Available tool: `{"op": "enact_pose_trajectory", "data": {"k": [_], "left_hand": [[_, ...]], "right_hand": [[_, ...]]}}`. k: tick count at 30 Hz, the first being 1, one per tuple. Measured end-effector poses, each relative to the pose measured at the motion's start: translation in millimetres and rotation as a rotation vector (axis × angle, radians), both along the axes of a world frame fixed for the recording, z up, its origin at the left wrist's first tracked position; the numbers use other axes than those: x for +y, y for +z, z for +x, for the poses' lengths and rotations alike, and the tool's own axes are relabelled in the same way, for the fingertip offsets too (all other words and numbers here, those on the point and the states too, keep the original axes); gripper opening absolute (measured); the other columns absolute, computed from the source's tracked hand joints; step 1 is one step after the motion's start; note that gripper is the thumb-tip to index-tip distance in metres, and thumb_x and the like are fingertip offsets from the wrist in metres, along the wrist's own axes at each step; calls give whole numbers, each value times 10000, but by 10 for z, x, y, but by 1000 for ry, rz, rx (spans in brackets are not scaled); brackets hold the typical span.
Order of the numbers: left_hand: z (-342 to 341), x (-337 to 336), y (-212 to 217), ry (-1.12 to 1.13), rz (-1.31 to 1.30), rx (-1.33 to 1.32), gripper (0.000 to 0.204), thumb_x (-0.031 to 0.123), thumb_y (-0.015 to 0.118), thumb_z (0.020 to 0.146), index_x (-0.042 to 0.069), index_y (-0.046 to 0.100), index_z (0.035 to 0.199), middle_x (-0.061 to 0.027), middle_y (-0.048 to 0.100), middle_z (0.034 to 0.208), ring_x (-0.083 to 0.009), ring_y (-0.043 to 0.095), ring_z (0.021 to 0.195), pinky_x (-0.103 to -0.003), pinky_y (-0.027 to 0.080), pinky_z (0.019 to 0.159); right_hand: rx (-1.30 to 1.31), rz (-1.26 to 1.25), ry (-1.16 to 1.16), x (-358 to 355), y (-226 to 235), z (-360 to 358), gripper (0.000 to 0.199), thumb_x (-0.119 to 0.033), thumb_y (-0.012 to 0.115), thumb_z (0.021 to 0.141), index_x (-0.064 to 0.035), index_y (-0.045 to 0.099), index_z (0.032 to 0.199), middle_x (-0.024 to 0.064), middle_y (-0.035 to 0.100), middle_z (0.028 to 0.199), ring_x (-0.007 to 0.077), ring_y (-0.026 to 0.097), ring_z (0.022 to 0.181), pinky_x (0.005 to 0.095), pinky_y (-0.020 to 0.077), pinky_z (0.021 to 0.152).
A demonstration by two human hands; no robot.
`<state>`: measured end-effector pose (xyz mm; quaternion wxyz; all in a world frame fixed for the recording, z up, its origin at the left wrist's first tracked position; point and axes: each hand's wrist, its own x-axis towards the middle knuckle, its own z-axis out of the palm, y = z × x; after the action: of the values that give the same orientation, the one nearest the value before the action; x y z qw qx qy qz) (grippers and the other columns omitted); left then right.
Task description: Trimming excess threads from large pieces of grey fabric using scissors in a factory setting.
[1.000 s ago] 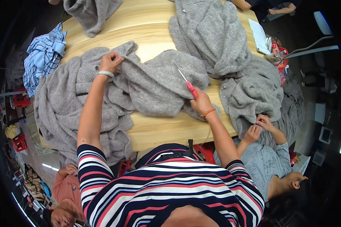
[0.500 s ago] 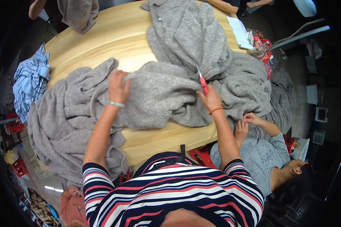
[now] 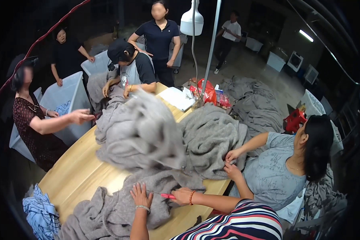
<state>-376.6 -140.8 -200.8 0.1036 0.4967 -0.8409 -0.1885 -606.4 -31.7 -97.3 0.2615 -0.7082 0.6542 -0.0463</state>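
Observation:
My left hand (image 3: 141, 197) lies open on a grey knitted garment (image 3: 112, 214), its fingers spread. Just to its right, my right hand (image 3: 183, 196) is closed around a red-handled tool with a thin metal blade (image 3: 168, 196). The blade points left toward my left fingertips; its exact kind is unclear. Beyond both hands, a large heap of grey knitwear (image 3: 140, 132) is smeared by motion. Another grey knit pile (image 3: 210, 140) lies to the right, where a co-worker's hands (image 3: 231, 160) pinch its edge.
A blue striped cloth (image 3: 41, 212) hangs at the wooden table's (image 3: 74, 176) left end. White papers (image 3: 178, 98) and a red plastic bag (image 3: 206, 92) lie at the far edge. A lamp (image 3: 192, 20) hangs above. Several people stand around, one (image 3: 40, 116) reaching in from the left.
The view has tilted up, bringing the people around the table into sight. My left hand has come down flat on the knitwear, and my right hand with the tool is closer to it.

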Motion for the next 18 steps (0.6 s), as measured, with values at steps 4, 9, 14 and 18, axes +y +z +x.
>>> {"op": "enact_pose_trajectory", "data": {"k": [4,9,14,18], "left_hand": [[23,21,-62,-20,-35,-17,757,468,638,847,139,391,1482,-206,304,1553,-423,217,1450,-618,109,1161],[5,41,-82,-5,-25,-41,759,470,635,848,139,388,1485,-206,295,1558,-421,212,1453,-621,105,1160],[51,102,-86,-18,-31,-19,755,473,634,845,156,391,1486,-200,296,1559,-428,199,1456,-626,93,1160],[78,133,-61,-2,-8,-85,741,474,633,846,191,395,1488,-189,283,1568,-452,185,1453,-637,80,1158]], "right_hand": [[-85,53,-50,-101,138,123,366,-423,589,913,-64,622,977,231,679,860,423,667,849,531,511,759],[-13,65,-16,-189,61,116,392,-433,580,914,-53,627,998,237,687,881,413,676,872,512,522,780],[-28,116,3,31,180,97,423,-459,584,905,-51,631,1007,234,691,889,411,677,884,504,522,794],[-9,144,47,122,170,104,421,-458,583,907,-51,637,997,231,692,891,409,678,883,503,523,787]]}}
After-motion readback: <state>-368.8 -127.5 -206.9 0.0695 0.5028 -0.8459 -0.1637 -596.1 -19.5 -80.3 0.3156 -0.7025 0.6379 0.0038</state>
